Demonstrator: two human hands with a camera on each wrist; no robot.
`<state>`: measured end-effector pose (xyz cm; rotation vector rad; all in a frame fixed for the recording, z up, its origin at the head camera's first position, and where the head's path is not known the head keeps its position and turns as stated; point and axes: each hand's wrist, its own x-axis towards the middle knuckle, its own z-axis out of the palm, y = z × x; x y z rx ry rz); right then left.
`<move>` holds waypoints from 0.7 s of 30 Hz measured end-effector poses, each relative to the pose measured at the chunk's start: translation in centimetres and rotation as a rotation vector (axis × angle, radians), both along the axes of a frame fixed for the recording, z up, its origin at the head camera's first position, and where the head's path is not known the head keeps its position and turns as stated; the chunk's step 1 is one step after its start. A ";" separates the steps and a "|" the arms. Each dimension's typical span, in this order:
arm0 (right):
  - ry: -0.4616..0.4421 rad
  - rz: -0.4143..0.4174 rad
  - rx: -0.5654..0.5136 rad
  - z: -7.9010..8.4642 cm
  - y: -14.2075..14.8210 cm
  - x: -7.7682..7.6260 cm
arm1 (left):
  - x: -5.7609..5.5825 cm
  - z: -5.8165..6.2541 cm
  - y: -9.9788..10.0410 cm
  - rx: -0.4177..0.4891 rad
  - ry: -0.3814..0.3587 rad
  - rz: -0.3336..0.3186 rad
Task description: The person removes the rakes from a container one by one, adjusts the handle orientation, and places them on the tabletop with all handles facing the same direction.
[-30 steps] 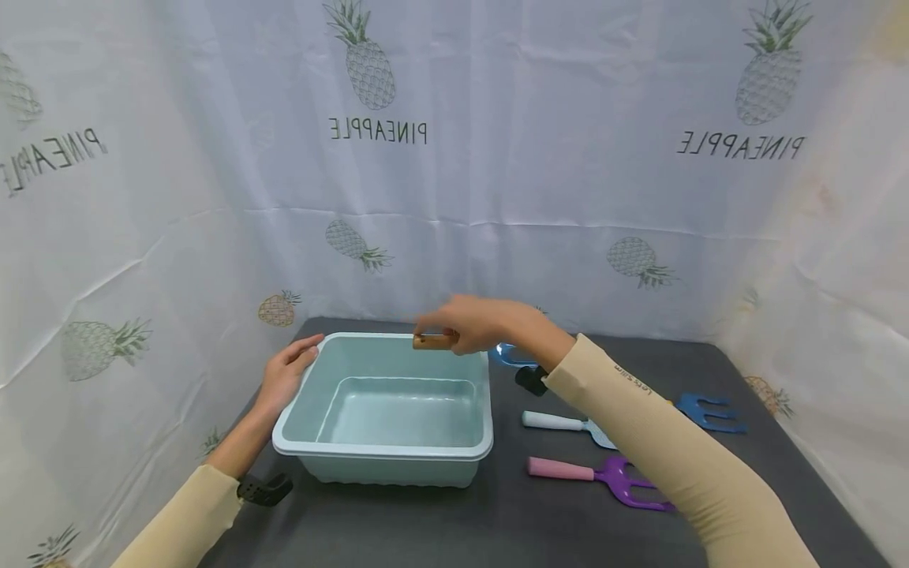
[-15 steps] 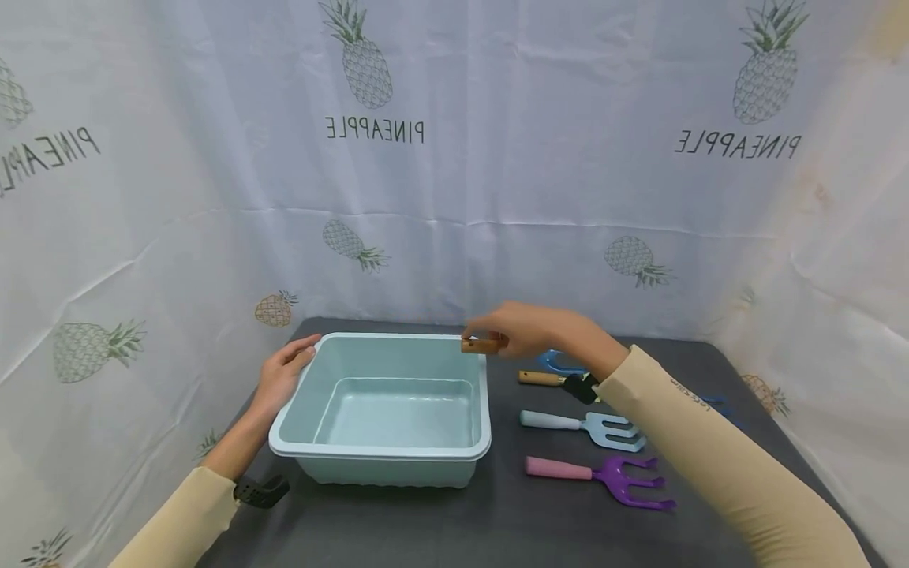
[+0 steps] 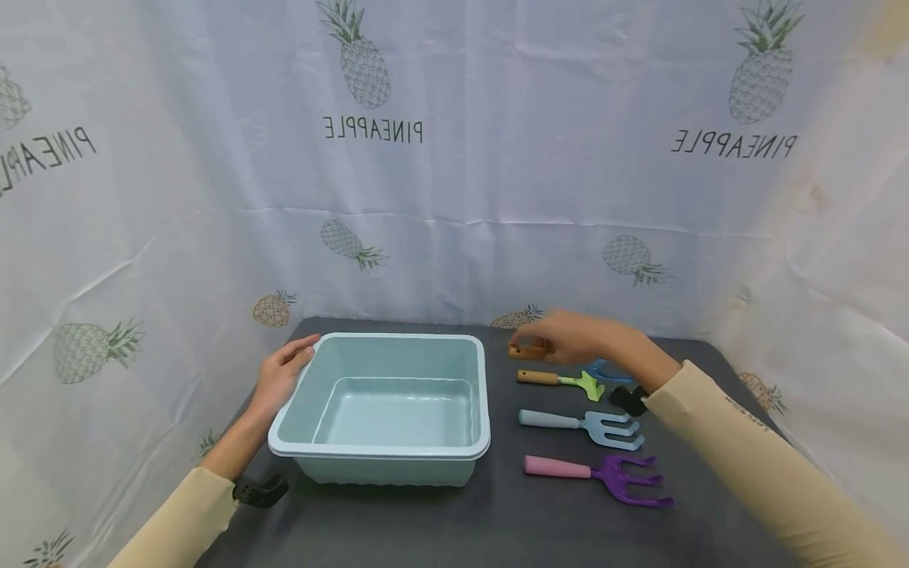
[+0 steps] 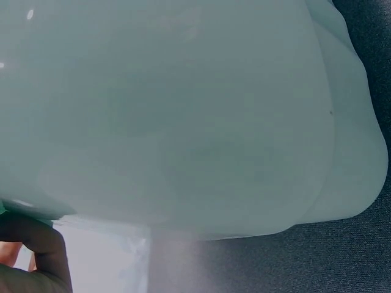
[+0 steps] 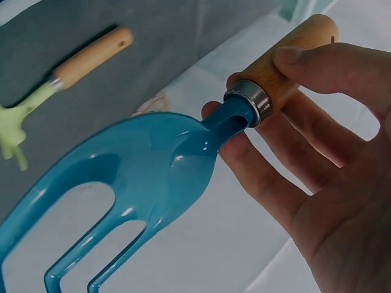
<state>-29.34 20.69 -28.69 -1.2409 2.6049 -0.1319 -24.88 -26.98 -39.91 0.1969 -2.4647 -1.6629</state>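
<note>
In the head view my left hand (image 3: 284, 372) grips the left rim of a pale green plastic basin (image 3: 379, 451). The left wrist view shows the basin's outer wall (image 4: 183, 122) large and a bent finger (image 4: 46, 244) at lower left. My right hand (image 3: 578, 338) pinches the wooden handle (image 3: 527, 353) of a blue garden hand fork, at the far right of the table. In the right wrist view the thumb presses that handle while the fingers support it from behind; the blue prongs of the hand fork (image 5: 153, 159) point down and left.
Right of the basin lie a green hand rake (image 3: 585, 385) with a wooden handle, a light blue hand fork (image 3: 604, 428), and a purple hand fork (image 3: 618, 477) with a pink handle. A pineapple-printed curtain (image 3: 454, 173) surrounds the dark table (image 3: 497, 528).
My right hand has carried the blue hand fork rightward, from over the basin's back edge to behind the green hand rake. The left hand has stayed at the basin's rim.
</note>
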 end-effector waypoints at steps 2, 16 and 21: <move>-0.008 -0.013 -0.002 -0.3 0.9 0.1 | 0.0 0.0 0.0 0.005 -0.008 0.001; 0.008 -0.042 -0.063 -2.6 8.1 1.1 | 0.1 0.0 -0.2 0.022 -0.012 -0.006; -0.030 -0.126 -0.071 -3.8 10.5 1.8 | 0.2 0.0 0.0 0.024 -0.015 -0.004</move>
